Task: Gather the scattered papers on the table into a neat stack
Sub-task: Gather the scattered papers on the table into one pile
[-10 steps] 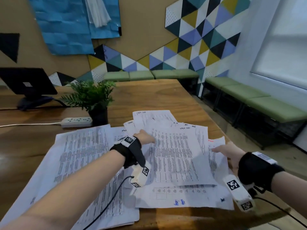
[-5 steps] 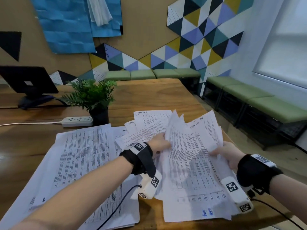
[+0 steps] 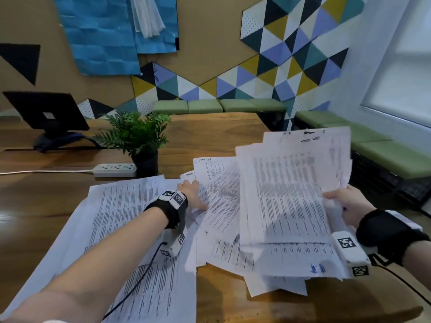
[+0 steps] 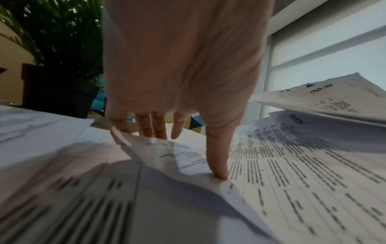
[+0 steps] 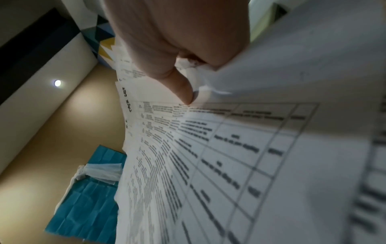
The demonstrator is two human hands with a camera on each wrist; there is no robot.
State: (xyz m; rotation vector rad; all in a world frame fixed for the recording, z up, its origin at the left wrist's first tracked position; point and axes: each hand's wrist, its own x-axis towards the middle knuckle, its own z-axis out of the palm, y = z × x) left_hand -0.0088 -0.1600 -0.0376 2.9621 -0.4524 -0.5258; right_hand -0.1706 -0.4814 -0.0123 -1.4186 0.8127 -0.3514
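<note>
1. Head view. The right hand [image 3: 347, 203] pinches the right edge of a lifted bundle of sheets [image 3: 291, 194], thumb on top. A second ago these sheets lay flat on the table [image 3: 221, 131]; half a second ago they were only tilted, and now they stand clear at 2 o'clock from the left hand [image 3: 192, 194]. The left hand has moved off the bundle and presses flat on the loose sheets [image 3: 219, 199] at centre. The large sheets [image 3: 121, 217] at 9 o'clock are unmoved.
2. Left wrist view. Fingers [image 4: 217, 156] straight and slightly spread, tips on the paper; one sheet curls up under them.
3. Right wrist view. Thumb [image 5: 183, 89] pinches crumpled sheet edges; the other fingers are hidden behind the paper.
4. Reading. One batch is gathered in hand; the rest awaits collection and squaring.
</note>
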